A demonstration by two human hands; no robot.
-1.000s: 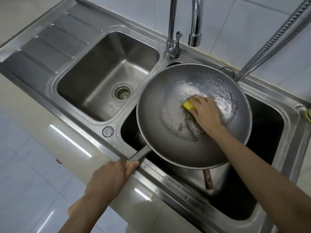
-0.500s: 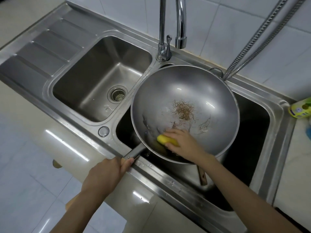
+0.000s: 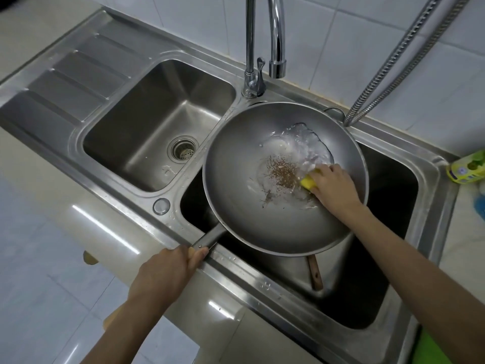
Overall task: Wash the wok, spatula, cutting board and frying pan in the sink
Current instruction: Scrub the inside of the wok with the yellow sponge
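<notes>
Left hand [image 3: 168, 271]: I grip the handle of the round steel wok [image 3: 236, 206] over the sink's [image 3: 430, 166] right basin.
Right hand [image 3: 334, 189]: I clamp the yellow sponge [image 3: 307, 183] against the wet wok interior.

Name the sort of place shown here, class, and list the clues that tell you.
Most likely a home kitchen: a steel double-bowl sink with a tall tap, tiled wall behind, and a wok being scrubbed with a yellow sponge.

Both forearms are bare up to the frame edge, with no sleeve showing. The left hand [image 3: 168, 274] and right hand [image 3: 334, 189] wear nothing.
</notes>
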